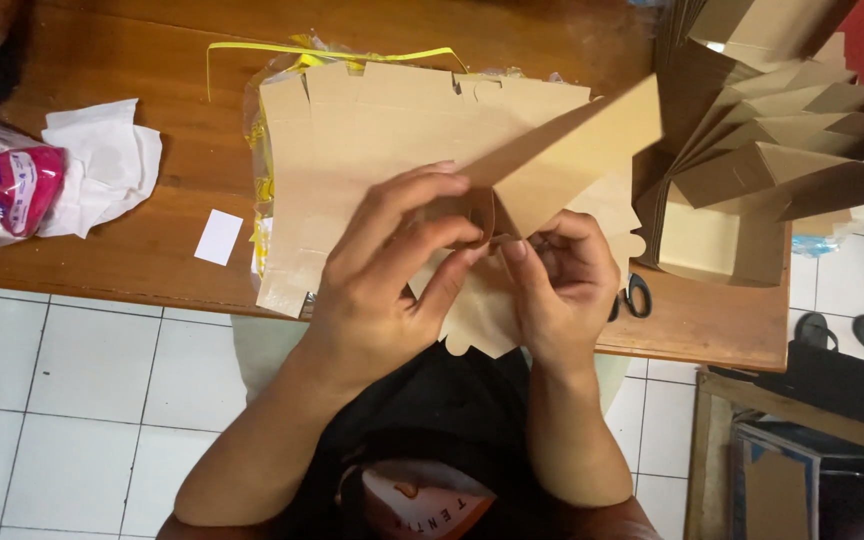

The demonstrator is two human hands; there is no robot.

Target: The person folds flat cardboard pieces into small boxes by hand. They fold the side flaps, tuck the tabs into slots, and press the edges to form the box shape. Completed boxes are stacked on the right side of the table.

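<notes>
Small home packaging workspace: wooden table on a white tiled floor, stacked flat cardboard blanks, folded boxes alongside, sandals on the floor.

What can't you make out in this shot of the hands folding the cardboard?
Head view only:
- The fold in the cardboard piece: covered by the left hand and right hand.
- Scissors: only the handles show; the cardboard hides the blades.
- Flat cardboard stack: its count can't be told, sheets overlap.
- Folded boxes: cut off by the top edge.
- Pink bag: cut off at the left edge.
</notes>
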